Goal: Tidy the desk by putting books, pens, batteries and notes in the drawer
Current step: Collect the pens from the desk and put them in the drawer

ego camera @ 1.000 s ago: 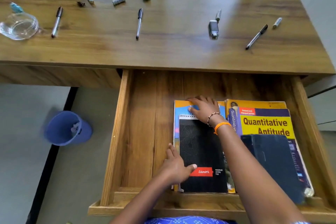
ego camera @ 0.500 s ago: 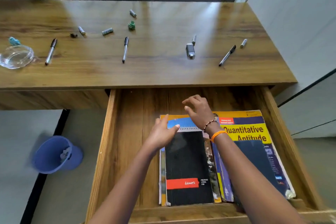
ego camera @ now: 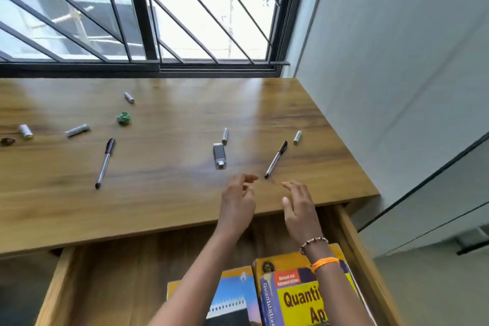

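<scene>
A: Step? Books (ego camera: 304, 296) are lying in the open drawer (ego camera: 354, 241), near its right wall. Pens and batteries are left on the desk (ego camera: 172, 193).

B: Both hands are empty. The left hand (ego camera: 236, 202) and right hand (ego camera: 300, 209) hover over the desk's front edge, fingers loosely spread.

A: Nearest target?

B: A pen (ego camera: 276, 159) toward the right edge, just beyond the fingertips, with a battery (ego camera: 297, 137) beside its cap.

A: Next move is probably a pinch on the thin barrel, then lift and carry it to the drawer.

Books (ego camera: 304, 296) cut off below, fingers (ego camera: 248, 178) motion-blurred
</scene>
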